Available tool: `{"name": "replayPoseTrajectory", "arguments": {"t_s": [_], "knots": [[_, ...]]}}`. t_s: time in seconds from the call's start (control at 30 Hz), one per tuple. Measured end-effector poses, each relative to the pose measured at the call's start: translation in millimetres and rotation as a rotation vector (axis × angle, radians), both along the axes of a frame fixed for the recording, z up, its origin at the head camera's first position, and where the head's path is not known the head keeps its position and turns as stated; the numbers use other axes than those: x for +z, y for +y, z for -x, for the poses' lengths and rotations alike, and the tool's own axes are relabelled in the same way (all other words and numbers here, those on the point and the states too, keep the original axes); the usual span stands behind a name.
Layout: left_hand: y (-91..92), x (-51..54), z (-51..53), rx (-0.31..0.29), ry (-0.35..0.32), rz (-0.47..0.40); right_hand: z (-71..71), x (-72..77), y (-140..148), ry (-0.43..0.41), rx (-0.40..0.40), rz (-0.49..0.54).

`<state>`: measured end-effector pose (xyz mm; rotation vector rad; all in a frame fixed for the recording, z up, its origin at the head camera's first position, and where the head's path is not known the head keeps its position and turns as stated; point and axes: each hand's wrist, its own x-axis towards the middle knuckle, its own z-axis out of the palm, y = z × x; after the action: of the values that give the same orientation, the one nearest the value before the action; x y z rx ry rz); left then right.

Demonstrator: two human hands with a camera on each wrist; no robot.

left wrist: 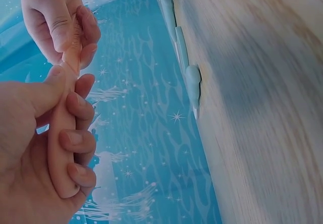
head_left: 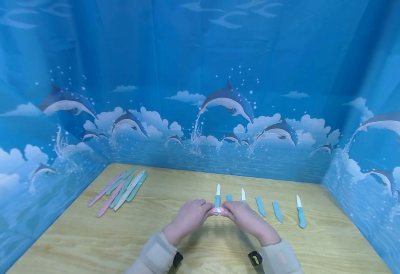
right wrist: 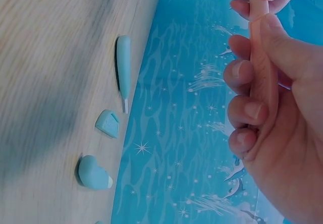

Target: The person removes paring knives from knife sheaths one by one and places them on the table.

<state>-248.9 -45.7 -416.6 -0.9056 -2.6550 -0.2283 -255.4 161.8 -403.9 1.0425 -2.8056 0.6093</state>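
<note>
Both hands meet above the table and hold a pink knife between them. My left hand [head_left: 192, 217] curls its fingers round the knife's pink handle [left wrist: 61, 128]. My right hand [head_left: 249, 219] grips the pink sheath [right wrist: 262, 65], thumb laid along it near its mouth. Handle and sheath lie end to end in line; a small white patch shows between the hands in the head view. Just beyond the hands, a blue knife [head_left: 218, 195] with a white blade lies on the table. A second blue knife [head_left: 243, 194] and a blue sheath [head_left: 228, 197] are partly hidden by the right hand.
On the right of the wooden table [head_left: 117, 239] lie two more blue sheaths, one [head_left: 260, 207] left of the other [head_left: 277, 212], and a bare blue knife [head_left: 300, 213]. Several pink and green knives [head_left: 121, 190] overlap at the far left. A dolphin-print curtain [head_left: 172, 76] surrounds the table's back and sides.
</note>
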Motion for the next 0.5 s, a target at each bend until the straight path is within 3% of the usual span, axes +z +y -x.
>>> {"name": "replayPoseTrajectory", "arguments": {"t_s": [0.5], "knots": [[-0.8, -1.2, 0.8, -0.034, 0.034, 0.012, 2.2, -0.3, 1.7, -0.029, 0.023, 0.000]]}}
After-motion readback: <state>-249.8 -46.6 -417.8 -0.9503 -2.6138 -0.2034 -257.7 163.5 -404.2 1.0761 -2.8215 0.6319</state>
